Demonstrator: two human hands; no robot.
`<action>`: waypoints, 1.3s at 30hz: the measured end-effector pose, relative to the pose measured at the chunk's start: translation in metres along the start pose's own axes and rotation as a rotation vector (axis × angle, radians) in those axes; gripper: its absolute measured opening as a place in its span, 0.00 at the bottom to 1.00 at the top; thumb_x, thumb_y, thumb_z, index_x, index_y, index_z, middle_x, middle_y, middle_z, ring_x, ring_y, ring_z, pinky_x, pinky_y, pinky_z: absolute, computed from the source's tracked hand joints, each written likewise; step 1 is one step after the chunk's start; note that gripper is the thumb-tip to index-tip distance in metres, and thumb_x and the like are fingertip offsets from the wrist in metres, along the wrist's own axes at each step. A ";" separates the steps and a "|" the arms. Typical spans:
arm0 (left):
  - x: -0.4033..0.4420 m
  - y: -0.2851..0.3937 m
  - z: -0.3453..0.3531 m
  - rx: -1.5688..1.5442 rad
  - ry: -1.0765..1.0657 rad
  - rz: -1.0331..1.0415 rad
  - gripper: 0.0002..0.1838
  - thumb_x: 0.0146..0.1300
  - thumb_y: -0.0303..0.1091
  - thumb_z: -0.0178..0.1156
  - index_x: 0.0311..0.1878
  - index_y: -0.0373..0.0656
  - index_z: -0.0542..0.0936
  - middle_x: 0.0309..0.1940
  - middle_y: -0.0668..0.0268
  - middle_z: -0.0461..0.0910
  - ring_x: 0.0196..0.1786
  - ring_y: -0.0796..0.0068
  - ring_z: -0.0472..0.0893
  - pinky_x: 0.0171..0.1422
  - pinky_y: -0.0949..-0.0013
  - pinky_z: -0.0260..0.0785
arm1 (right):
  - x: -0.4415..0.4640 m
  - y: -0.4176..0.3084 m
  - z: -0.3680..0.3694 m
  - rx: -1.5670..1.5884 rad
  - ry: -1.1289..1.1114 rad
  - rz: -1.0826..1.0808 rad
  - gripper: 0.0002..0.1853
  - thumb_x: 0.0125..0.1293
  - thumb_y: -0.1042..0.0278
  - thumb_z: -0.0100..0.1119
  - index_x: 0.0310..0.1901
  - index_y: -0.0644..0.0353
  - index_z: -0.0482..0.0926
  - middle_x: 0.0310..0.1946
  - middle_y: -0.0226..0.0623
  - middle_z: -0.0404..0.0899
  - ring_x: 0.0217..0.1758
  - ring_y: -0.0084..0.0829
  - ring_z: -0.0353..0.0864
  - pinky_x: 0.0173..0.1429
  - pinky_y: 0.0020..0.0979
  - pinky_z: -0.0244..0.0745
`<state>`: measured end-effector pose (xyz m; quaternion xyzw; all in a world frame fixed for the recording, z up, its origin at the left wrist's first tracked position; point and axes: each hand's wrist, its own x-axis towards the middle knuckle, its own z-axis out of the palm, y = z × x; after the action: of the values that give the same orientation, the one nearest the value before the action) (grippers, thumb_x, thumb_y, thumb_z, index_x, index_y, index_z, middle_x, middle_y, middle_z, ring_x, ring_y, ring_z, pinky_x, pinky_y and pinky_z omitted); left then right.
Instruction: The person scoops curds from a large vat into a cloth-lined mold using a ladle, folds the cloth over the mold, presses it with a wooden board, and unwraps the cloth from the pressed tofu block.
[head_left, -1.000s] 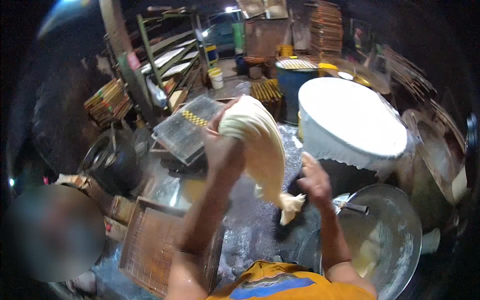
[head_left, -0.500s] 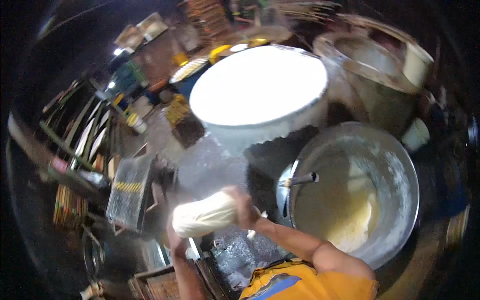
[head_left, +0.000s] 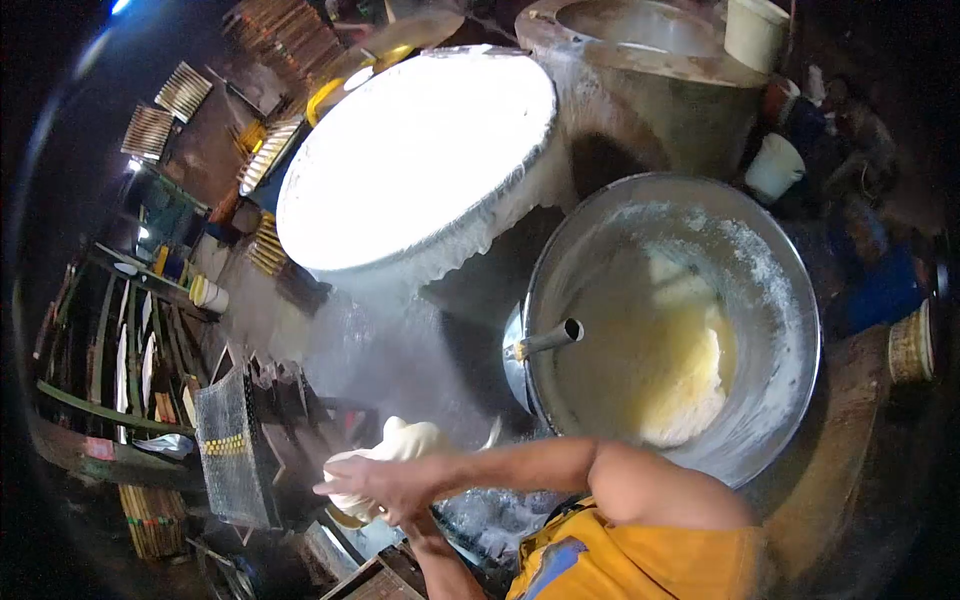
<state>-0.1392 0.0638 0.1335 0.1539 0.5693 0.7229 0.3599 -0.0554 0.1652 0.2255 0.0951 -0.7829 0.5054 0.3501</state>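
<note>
A soft white lump of dough (head_left: pixel 405 440) is held low in front of me, with a rounded knob on top. My right hand (head_left: pixel 385 485) reaches across from the right and wraps over its near side, fingers pointing left. From below, my left hand (head_left: pixel 408 522) meets the dough; its fingers are mostly hidden behind the right hand and the lump. To the right stands a large metal drum (head_left: pixel 672 190) with yellowish-white material at its bottom and a short pipe (head_left: pixel 552 338) at its left rim.
Beyond my hands is a wide vat (head_left: pixel 470 225) with a glaring white top. A big round tub (head_left: pixel 650 110) stands behind the drum, near white buckets (head_left: pixel 775 168). Wooden racks (head_left: pixel 110 350) and a mesh panel (head_left: pixel 238 450) are on the left. The floor (head_left: pixel 370 350) looks wet.
The dough went from a long, sideways roll held at both ends to a bunched, upright lump. My right hand moved left over it, meeting the left. The view has shifted.
</note>
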 end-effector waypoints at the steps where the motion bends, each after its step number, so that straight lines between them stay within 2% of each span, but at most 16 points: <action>1: 0.004 0.004 -0.006 -0.003 0.006 0.003 0.44 0.41 0.40 0.74 0.60 0.31 0.66 0.58 0.55 0.66 0.57 0.63 0.72 0.60 0.64 0.67 | 0.003 -0.001 -0.018 0.132 0.088 -0.017 0.45 0.41 0.65 0.72 0.65 0.58 0.63 0.60 0.57 0.63 0.64 0.52 0.63 0.67 0.45 0.60; 5: 0.019 0.020 -0.021 0.016 0.016 0.000 0.37 0.45 0.37 0.72 0.57 0.30 0.69 0.54 0.56 0.70 0.54 0.65 0.74 0.58 0.65 0.69 | -0.011 0.014 -0.059 -0.042 0.299 0.082 0.53 0.45 0.57 0.77 0.71 0.58 0.54 0.70 0.49 0.52 0.72 0.42 0.54 0.75 0.38 0.50; 9: 0.041 0.031 -0.016 0.129 0.006 -0.028 0.30 0.49 0.33 0.70 0.54 0.30 0.72 0.50 0.58 0.74 0.52 0.67 0.77 0.55 0.67 0.70 | -0.034 0.041 -0.018 0.788 0.259 0.297 0.67 0.43 0.54 0.78 0.74 0.55 0.33 0.74 0.44 0.44 0.72 0.34 0.52 0.75 0.36 0.50; 12: 0.058 0.035 -0.008 0.338 0.030 -0.036 0.25 0.52 0.30 0.69 0.52 0.30 0.74 0.47 0.60 0.77 0.49 0.68 0.78 0.53 0.68 0.71 | -0.045 0.041 -0.002 1.216 0.473 0.459 0.52 0.44 0.65 0.79 0.70 0.58 0.56 0.56 0.37 0.72 0.55 0.26 0.72 0.59 0.31 0.70; 15: 0.052 0.059 0.041 0.923 -0.031 0.056 0.20 0.53 0.27 0.68 0.49 0.31 0.77 0.42 0.62 0.80 0.42 0.71 0.80 0.45 0.72 0.72 | -0.066 0.054 0.009 1.317 0.187 0.979 0.30 0.51 0.66 0.71 0.54 0.67 0.70 0.42 0.42 0.80 0.42 0.34 0.82 0.46 0.33 0.80; 18: 0.075 0.073 -0.002 0.933 -0.403 -0.231 0.32 0.64 0.57 0.54 0.53 0.33 0.75 0.50 0.59 0.78 0.47 0.69 0.79 0.51 0.64 0.72 | -0.066 0.042 0.019 1.620 0.275 1.089 0.24 0.57 0.65 0.64 0.52 0.69 0.71 0.39 0.43 0.80 0.35 0.33 0.83 0.39 0.32 0.82; 19: 0.071 0.062 -0.011 0.376 -0.214 -0.475 0.46 0.60 0.74 0.42 0.59 0.35 0.70 0.55 0.58 0.76 0.54 0.62 0.76 0.60 0.57 0.69 | -0.063 0.046 0.028 1.734 0.329 1.029 0.23 0.58 0.66 0.62 0.53 0.68 0.70 0.39 0.42 0.80 0.35 0.33 0.83 0.40 0.32 0.82; 20: 0.077 0.072 -0.011 0.204 -0.531 -0.536 0.51 0.55 0.78 0.42 0.64 0.37 0.66 0.59 0.55 0.73 0.60 0.57 0.73 0.65 0.53 0.66 | -0.061 0.045 0.027 1.857 0.349 0.998 0.24 0.58 0.69 0.61 0.55 0.67 0.67 0.40 0.44 0.79 0.35 0.32 0.83 0.40 0.33 0.82; 22: 0.054 0.057 -0.004 -0.280 -0.328 -0.450 0.47 0.63 0.70 0.42 0.69 0.35 0.59 0.66 0.51 0.64 0.65 0.59 0.69 0.71 0.52 0.56 | -0.052 0.044 0.029 2.156 0.306 0.868 0.30 0.58 0.70 0.61 0.61 0.66 0.62 0.49 0.44 0.76 0.45 0.30 0.81 0.49 0.35 0.79; 24: 0.033 0.050 0.032 -0.361 -0.322 -0.194 0.49 0.60 0.70 0.48 0.70 0.36 0.56 0.68 0.50 0.61 0.66 0.55 0.66 0.71 0.49 0.55 | -0.048 0.039 0.039 2.331 0.242 0.780 0.31 0.57 0.70 0.62 0.62 0.65 0.62 0.49 0.43 0.76 0.46 0.29 0.80 0.50 0.34 0.78; 28: 0.076 -0.021 -0.035 -0.288 -0.680 -0.354 0.55 0.53 0.52 0.67 0.75 0.46 0.43 0.73 0.51 0.48 0.72 0.44 0.55 0.70 0.36 0.52 | -0.048 0.015 0.073 2.405 0.165 0.746 0.34 0.56 0.69 0.64 0.63 0.64 0.61 0.51 0.41 0.76 0.47 0.28 0.79 0.53 0.33 0.76; 30: 0.072 0.000 -0.012 -0.471 -0.530 -0.268 0.55 0.52 0.50 0.68 0.75 0.49 0.42 0.74 0.52 0.46 0.75 0.46 0.49 0.72 0.34 0.46 | -0.049 0.005 0.093 2.392 0.154 0.767 0.35 0.55 0.69 0.65 0.63 0.64 0.61 0.51 0.40 0.76 0.48 0.27 0.78 0.54 0.32 0.76; 31: 0.065 0.028 0.018 -0.366 -0.641 -0.078 0.56 0.52 0.49 0.68 0.75 0.51 0.41 0.75 0.53 0.43 0.75 0.46 0.49 0.73 0.34 0.45 | -0.052 0.001 0.099 2.367 0.155 0.791 0.35 0.55 0.69 0.66 0.64 0.64 0.61 0.51 0.40 0.75 0.49 0.27 0.78 0.54 0.32 0.75; 32: 0.063 0.047 0.023 -0.453 -0.557 -0.041 0.49 0.58 0.50 0.61 0.76 0.51 0.42 0.76 0.56 0.42 0.75 0.46 0.49 0.69 0.34 0.52 | -0.055 -0.001 0.104 2.324 0.152 0.815 0.36 0.55 0.69 0.66 0.64 0.63 0.61 0.52 0.39 0.75 0.49 0.26 0.78 0.55 0.32 0.75; 36: 0.059 0.092 -0.031 -1.115 -0.204 -0.083 0.18 0.63 0.42 0.43 0.53 0.43 0.64 0.47 0.61 0.65 0.52 0.66 0.66 0.60 0.62 0.60 | -0.072 0.009 0.109 1.991 0.114 0.848 0.38 0.54 0.68 0.68 0.65 0.62 0.61 0.53 0.37 0.75 0.51 0.25 0.76 0.57 0.30 0.73; 39: 0.037 0.128 0.020 -0.655 -0.586 0.158 0.15 0.59 0.43 0.54 0.43 0.44 0.69 0.38 0.63 0.67 0.43 0.69 0.68 0.55 0.62 0.61 | -0.082 0.017 0.097 1.666 0.062 0.783 0.40 0.53 0.68 0.70 0.66 0.62 0.60 0.54 0.36 0.75 0.52 0.24 0.75 0.58 0.29 0.71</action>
<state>-0.1963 0.0926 0.2519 0.2733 0.1706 0.8164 0.4793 -0.0472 0.0735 0.1363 0.0313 -0.1324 0.9907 -0.0066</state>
